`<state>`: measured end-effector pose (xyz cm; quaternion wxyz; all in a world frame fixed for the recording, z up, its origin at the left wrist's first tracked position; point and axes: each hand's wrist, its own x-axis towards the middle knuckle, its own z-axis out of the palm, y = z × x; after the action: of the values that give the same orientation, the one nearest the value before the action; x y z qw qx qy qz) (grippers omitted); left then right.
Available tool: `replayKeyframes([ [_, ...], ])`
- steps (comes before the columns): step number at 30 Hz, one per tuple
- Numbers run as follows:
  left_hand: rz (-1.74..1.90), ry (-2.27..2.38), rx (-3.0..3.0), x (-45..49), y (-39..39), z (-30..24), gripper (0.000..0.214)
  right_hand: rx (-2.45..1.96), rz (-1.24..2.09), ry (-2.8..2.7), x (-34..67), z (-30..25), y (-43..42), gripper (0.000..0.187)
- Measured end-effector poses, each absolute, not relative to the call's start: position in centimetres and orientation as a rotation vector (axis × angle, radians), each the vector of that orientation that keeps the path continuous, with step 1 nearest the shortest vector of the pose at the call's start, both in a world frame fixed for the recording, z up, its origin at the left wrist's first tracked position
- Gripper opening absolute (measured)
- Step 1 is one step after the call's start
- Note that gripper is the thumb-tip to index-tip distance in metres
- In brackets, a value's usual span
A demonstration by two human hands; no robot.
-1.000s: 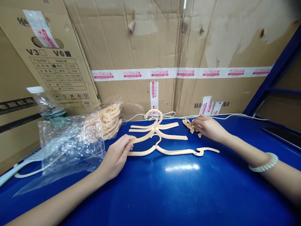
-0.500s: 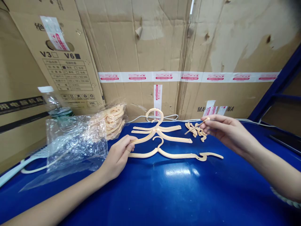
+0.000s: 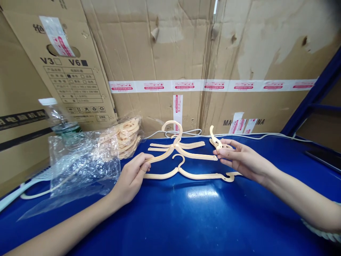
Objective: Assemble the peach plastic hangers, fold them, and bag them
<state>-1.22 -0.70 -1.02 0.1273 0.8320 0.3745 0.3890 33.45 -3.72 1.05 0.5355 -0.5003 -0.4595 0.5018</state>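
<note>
Cream plastic hangers lie on the blue table (image 3: 202,213). My left hand (image 3: 131,179) is closed on the left arm of one hanger (image 3: 186,154) in the middle pile. A second hanger (image 3: 197,174) lies flat in front of it, with a small hook piece at its right end. My right hand (image 3: 241,160) pinches a small cream hook piece (image 3: 215,139) and holds it upright just above the right tip of the held hanger. Behind that hand lies a little heap of more hook pieces (image 3: 226,145).
A crumpled clear plastic bag (image 3: 82,160) with more cream hanger parts (image 3: 126,137) lies at the left, a plastic bottle (image 3: 60,119) behind it. Cardboard boxes (image 3: 170,53) wall the back. A white cable (image 3: 266,136) runs along the table's far edge. A blue frame (image 3: 311,96) stands right.
My right hand lifted a hook piece off the small heap and brought it left and down toward the hanger's right tip. My left hand kept its hold on the hanger.
</note>
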Motion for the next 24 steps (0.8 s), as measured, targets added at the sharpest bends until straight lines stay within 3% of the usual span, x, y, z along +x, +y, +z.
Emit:
replayKeyframes([
  [2, 1.133, 1.086, 2.418, -1.2, -0.7, -1.0, 0.019, -1.194, 1.243, -1.072, 33.6, 0.9, -3.6, 0.048],
  [15, 1.11, 1.08, 2.434, -1.3, -0.8, -1.0, 0.019, -1.136, 1.555, -0.934, 32.8, 2.1, -4.2, 0.016],
  [24, 1.111, 1.086, 2.466, -1.2, -0.8, -1.1, 0.02, -1.137, 1.695, -0.882, 32.4, 2.4, -4.4, 0.015],
])
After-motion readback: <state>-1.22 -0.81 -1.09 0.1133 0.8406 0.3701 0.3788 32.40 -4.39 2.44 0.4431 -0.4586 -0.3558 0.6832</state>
